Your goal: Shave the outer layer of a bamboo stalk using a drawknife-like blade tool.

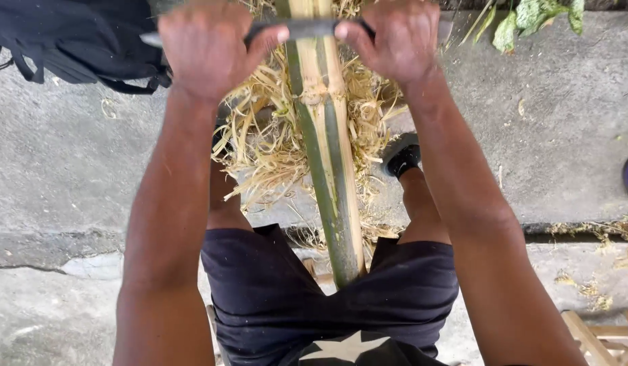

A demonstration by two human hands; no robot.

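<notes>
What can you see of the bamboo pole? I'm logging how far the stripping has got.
The long green and pale yellow bamboo pole runs straight away from the person, its near end between the thighs above the dark shorts. Strips of green skin remain beside bare pale wood, with a node ring near the top. A grey metal blade lies across it, gripped by the left hand and right hand. Straw-coloured shavings lie underneath.

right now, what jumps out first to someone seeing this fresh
In the middle, a long bamboo pole, part green and part pale where it is scraped, runs from between the person's knees up the frame. Near the top edge the left hand and right hand grip the two ends of a grey blade lying across the pole. Straw-coloured shavings heap on the concrete under it.
</notes>
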